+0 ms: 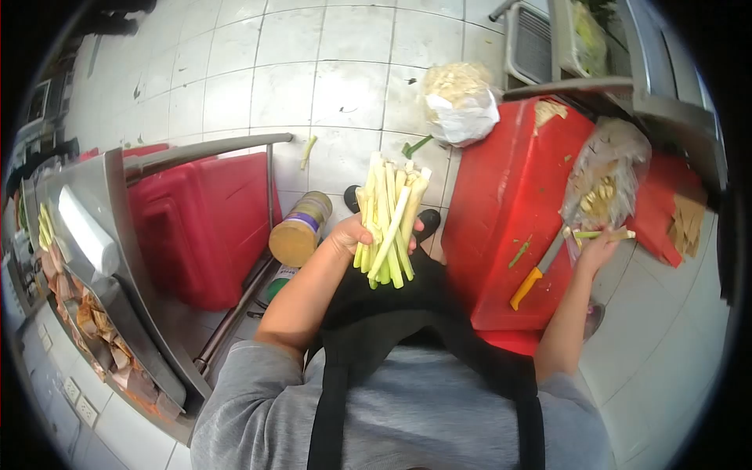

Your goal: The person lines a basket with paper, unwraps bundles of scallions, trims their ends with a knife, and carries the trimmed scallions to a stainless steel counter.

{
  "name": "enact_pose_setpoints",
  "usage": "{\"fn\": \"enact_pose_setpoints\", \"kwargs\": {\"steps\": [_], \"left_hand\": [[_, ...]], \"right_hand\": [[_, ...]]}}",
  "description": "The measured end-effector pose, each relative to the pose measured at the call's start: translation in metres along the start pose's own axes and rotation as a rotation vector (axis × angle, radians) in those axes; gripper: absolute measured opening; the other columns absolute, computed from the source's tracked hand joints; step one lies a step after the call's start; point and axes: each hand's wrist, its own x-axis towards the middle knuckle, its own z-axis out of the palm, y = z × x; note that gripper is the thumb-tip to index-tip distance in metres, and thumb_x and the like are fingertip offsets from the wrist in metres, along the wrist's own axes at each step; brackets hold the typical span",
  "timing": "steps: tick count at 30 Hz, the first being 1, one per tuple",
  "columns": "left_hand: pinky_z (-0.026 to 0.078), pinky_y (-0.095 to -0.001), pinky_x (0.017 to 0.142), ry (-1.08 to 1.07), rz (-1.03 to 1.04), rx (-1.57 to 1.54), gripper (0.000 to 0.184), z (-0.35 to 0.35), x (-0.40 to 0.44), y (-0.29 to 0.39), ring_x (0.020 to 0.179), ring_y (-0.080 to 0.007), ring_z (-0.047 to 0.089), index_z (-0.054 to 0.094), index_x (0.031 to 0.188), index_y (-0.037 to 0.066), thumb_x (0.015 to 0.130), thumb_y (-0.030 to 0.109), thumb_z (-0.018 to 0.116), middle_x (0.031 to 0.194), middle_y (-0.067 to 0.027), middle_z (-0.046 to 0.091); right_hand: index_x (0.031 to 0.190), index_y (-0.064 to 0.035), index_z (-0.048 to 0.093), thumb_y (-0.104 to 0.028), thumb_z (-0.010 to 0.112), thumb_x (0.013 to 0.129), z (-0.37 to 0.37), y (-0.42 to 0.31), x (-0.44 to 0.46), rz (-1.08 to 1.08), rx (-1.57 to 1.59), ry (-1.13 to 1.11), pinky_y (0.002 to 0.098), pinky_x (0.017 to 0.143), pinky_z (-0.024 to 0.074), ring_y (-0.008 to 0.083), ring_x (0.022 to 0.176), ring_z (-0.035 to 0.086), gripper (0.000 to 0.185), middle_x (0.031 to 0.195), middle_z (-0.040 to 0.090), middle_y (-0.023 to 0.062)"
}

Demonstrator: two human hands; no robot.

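My left hand (350, 233) is closed around a bunch of pale green stalks (388, 223), white at one end and cut short, that look like spring onion or lemongrass. It is held in front of the black apron. On the right, over the edge of a red box (501, 204), my right hand (599, 249) grips a single similar stalk (621, 234). Just beyond this hand lies a clear plastic bag (607, 168) with pale chopped pieces inside. A knife (526, 288) with a yellow handle rests on the red lid, its tip close to the bag.
A white bag of pale shreds (462, 113) stands on the tiled floor beyond the box. To my left are a metal table (149, 258) with a tray of food, a red container (207, 227) and a jar (298, 235). Torn cardboard (687, 223) lies far right.
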Motion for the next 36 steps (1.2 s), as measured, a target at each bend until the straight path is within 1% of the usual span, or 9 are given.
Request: {"fn": "enact_pose_setpoints", "kwargs": {"steps": [4,6,11,13,19,22,27,33,36], "left_hand": [[0.050,-0.0526,0.084,0.064,0.003,-0.028,0.087,-0.011,-0.036,0.044,0.105,-0.0398,0.054,0.037,0.132,-0.001,0.055,0.008,0.075,0.124,-0.0227,0.048],[0.050,-0.0523,0.084,0.050,0.085,-0.010,0.089,-0.012,-0.048,0.063,0.105,-0.0396,0.054,0.036,0.134,0.000,0.055,0.008,0.077,0.124,-0.0227,0.048],[0.052,-0.0512,0.079,0.091,0.218,-0.050,0.082,-0.057,-0.092,0.088,0.100,-0.0410,0.056,0.036,0.133,0.005,0.065,0.021,0.079,0.120,-0.0251,0.049],[0.052,-0.0509,0.075,0.226,0.244,-0.149,0.073,-0.077,-0.109,0.094,0.097,-0.0429,0.057,0.039,0.132,0.005,0.074,0.035,0.072,0.116,-0.0273,0.051],[0.050,-0.0441,0.084,0.007,0.505,-0.071,0.079,-0.186,-0.145,0.087,0.102,-0.0367,0.055,0.047,0.122,-0.001,0.057,0.022,0.086,0.109,-0.0237,0.052],[0.047,-0.0432,0.086,0.010,0.585,-0.098,0.072,-0.207,-0.148,0.091,0.101,-0.0356,0.056,0.046,0.122,0.000,0.064,0.029,0.078,0.108,-0.0220,0.053],[0.044,-0.0515,0.080,0.220,0.565,0.049,0.055,-0.227,-0.163,0.102,0.085,-0.0395,0.060,0.044,0.128,0.018,0.087,0.053,0.049,0.095,-0.0205,0.056],[0.044,-0.0481,0.082,0.211,0.629,0.143,0.071,-0.237,-0.164,0.105,0.087,-0.0347,0.061,0.033,0.135,0.019,0.078,0.050,0.063,0.097,-0.0177,0.056],[0.043,-0.0468,0.085,0.127,0.617,0.145,0.089,-0.242,-0.164,0.105,0.092,-0.0339,0.060,0.029,0.138,0.021,0.067,0.040,0.079,0.102,-0.0174,0.055]], "right_hand": [[0.116,-0.0061,0.048,-0.013,0.055,0.090,0.111,-0.062,-0.087,0.203,0.337,-0.447,0.0245,0.056,0.0504,0.0093,0.062,0.054,0.027,0.077,0.054,0.0017],[0.104,-0.0044,0.058,-0.018,0.062,0.086,0.181,-0.097,-0.126,0.240,0.043,-0.668,0.0236,0.050,0.0464,0.0077,0.059,0.052,0.023,0.072,0.052,-0.0013],[0.101,-0.0078,0.065,-0.016,0.059,0.085,0.398,-0.016,-0.189,0.584,-0.114,-1.123,0.0296,0.055,0.0499,0.0142,0.058,0.055,0.019,0.064,0.052,0.0000],[0.097,-0.0024,0.065,-0.011,0.054,0.081,0.483,0.034,-0.223,-0.413,-0.622,-1.258,0.0372,0.069,0.0521,0.0265,0.079,0.063,0.021,0.078,0.063,0.0088],[0.096,-0.0060,0.067,-0.007,0.043,0.085,0.628,0.040,-0.353,-1.029,-0.887,-1.703,0.0400,0.084,0.0485,0.0262,0.113,0.051,0.027,0.124,0.051,0.0086],[0.114,-0.0096,0.060,-0.010,0.043,0.085,0.677,0.072,-0.415,-1.179,-0.849,-1.732,0.0391,0.084,0.0484,0.0269,0.108,0.055,0.033,0.122,0.054,0.0101],[0.140,-0.0188,0.033,-0.016,0.042,0.087,0.734,0.109,-0.476,-0.926,-0.787,-1.738,0.0382,0.083,0.0483,0.0295,0.096,0.062,0.054,0.110,0.061,0.0138],[0.134,-0.0199,0.044,-0.016,0.045,0.087,0.742,0.124,-0.446,-0.828,-1.038,-1.675,0.0377,0.086,0.0473,0.0264,0.101,0.059,0.047,0.123,0.054,0.0102],[0.124,-0.0163,0.055,-0.015,0.046,0.087,0.731,0.145,-0.421,-1.168,-1.122,-1.650,0.0374,0.086,0.0471,0.0233,0.110,0.053,0.038,0.140,0.039,0.0072]]}}
